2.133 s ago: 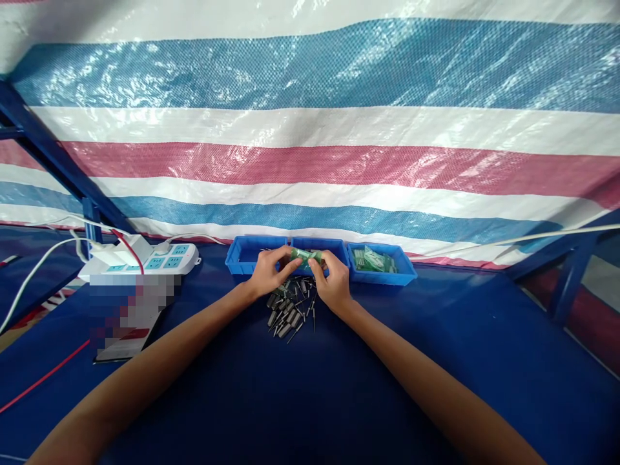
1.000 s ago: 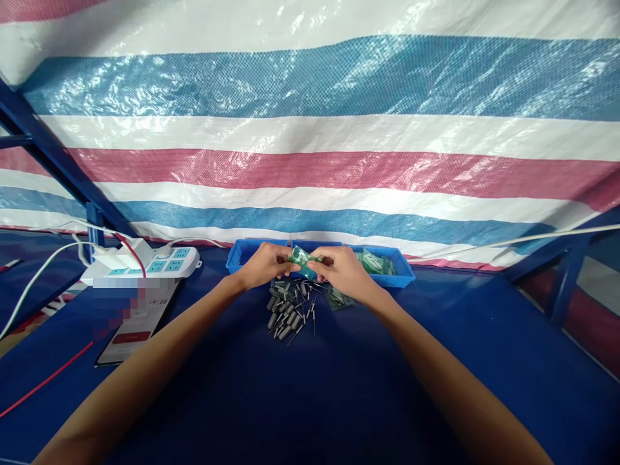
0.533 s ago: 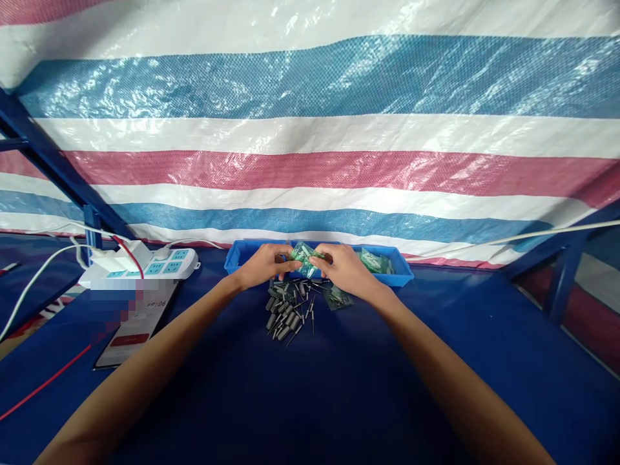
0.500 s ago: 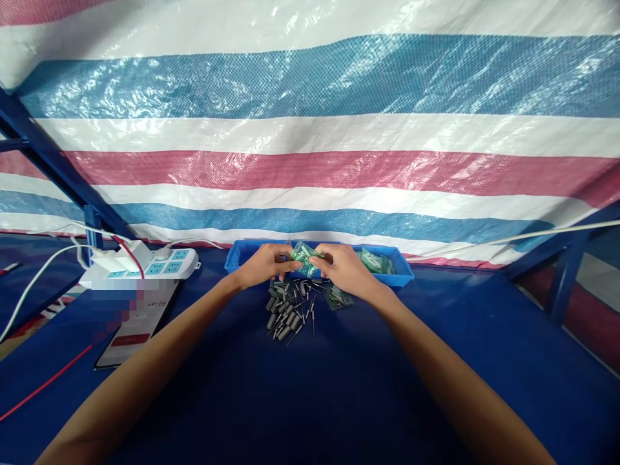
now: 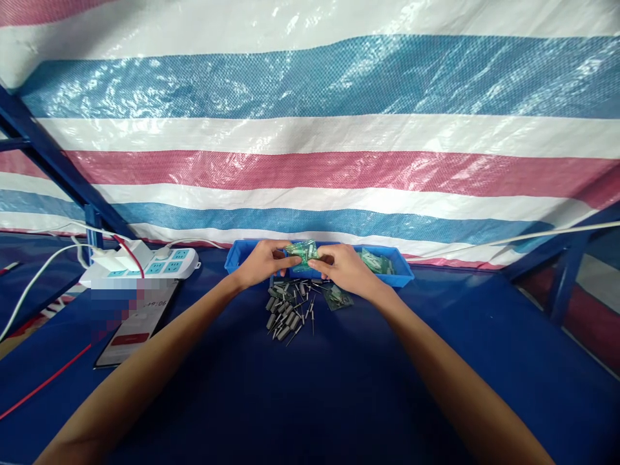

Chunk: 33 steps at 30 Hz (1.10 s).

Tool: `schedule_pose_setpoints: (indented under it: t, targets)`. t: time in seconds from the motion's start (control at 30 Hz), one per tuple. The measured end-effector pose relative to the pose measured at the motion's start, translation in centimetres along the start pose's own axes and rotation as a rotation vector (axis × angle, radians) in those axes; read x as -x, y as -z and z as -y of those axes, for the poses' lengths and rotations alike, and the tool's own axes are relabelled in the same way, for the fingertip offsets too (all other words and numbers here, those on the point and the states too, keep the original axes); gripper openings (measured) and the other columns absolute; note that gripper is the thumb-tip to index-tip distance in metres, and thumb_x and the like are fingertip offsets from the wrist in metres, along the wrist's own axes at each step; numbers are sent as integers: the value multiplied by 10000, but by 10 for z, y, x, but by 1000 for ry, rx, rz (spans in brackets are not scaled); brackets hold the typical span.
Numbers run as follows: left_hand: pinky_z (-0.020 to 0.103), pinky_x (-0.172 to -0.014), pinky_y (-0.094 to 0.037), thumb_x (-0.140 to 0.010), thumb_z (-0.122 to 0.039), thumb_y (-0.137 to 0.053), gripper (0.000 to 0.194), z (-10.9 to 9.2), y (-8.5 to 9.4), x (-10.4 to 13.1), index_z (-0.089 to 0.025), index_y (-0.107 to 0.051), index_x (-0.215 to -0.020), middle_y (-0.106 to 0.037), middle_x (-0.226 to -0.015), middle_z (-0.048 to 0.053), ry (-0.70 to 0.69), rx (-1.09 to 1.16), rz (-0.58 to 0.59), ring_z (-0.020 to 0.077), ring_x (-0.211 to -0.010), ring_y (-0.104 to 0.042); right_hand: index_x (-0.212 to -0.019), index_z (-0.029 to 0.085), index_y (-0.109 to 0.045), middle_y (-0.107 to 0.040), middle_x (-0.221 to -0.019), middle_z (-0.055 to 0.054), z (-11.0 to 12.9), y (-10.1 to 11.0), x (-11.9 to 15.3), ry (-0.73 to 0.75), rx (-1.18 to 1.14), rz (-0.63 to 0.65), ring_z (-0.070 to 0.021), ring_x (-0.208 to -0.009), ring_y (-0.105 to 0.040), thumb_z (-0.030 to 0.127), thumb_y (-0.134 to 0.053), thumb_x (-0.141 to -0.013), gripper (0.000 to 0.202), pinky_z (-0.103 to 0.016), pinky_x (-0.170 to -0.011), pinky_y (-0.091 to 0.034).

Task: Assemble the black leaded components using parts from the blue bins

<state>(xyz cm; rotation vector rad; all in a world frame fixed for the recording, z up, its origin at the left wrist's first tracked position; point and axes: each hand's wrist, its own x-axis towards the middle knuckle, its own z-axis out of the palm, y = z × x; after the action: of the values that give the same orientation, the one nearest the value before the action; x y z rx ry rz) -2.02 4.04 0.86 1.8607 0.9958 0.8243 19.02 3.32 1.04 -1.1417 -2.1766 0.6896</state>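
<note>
Between my two hands is a small clear-green plastic bag (image 5: 305, 249) with pale pieces inside. My left hand (image 5: 264, 263) pinches its left side between thumb and fingers. On the other side, my right hand (image 5: 340, 266) grips the lower right edge the same way. Just below lies a loose pile of grey cylinders and thin metal pins that look like rivets (image 5: 288, 316). Another small filled bag (image 5: 338, 296) rests on the table right of the pile. Behind the hands stands a blue divided bin (image 5: 405, 279), partly hidden, with more green bags (image 5: 375, 261) in its right compartment.
At left a white power strip (image 5: 167, 265) with plugs and cables sits on the blue table (image 5: 310, 407). A phone (image 5: 140, 329) lies in front of it, near my left forearm. A striped tarp (image 5: 310, 135) hangs behind, between blue metal frame bars (image 5: 564, 278).
The bag has turned and flattened between my fingers, its top now more level and slightly lower. Both hands remain nearly in place, and the pile looks the same.
</note>
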Motion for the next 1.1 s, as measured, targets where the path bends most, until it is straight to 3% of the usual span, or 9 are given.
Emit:
schedule_pose_setpoints:
  t: [0.23,0.77,0.97,1.1]
  targets:
    - [173,-408,-400,-759,-377,-669,254,-11,20,-26,-127,-648,-798,-586,-566,-4,47,-67,219,106,-499,-565,-548,186,-439,-499,-467,43,-3,2,-2,-27,65,-74,-97,-451,-445,307,-581,-844,349,-236,-469,-273]
    - [164,-405,-374,-770,-302,-661,206,6,5,-9,-122,-586,-706,-558,-512,-32,26,128,182,67,-429,-500,-595,193,-428,-529,-487,37,2,-1,2,-32,-205,42,-95,-458,-496,337,-555,-857,325,-231,-478,-354]
    - [159,-411,-362,-702,-267,-712,208,5,-2,-6,-113,-592,-632,-515,-461,-50,78,51,45,55,-399,-469,-575,187,-396,-476,-464,49,6,-5,1,-45,-71,-44,-86,-445,-457,303,-578,-847,347,-241,-488,-312]
    - [159,-412,-356,-697,-276,-716,218,0,-3,-5,-107,-601,-624,-506,-451,-47,66,57,23,55,-400,-464,-563,185,-414,-463,-467,45,9,-5,1,-44,-26,-103,-87,-458,-425,303,-593,-842,351,-252,-494,-293]
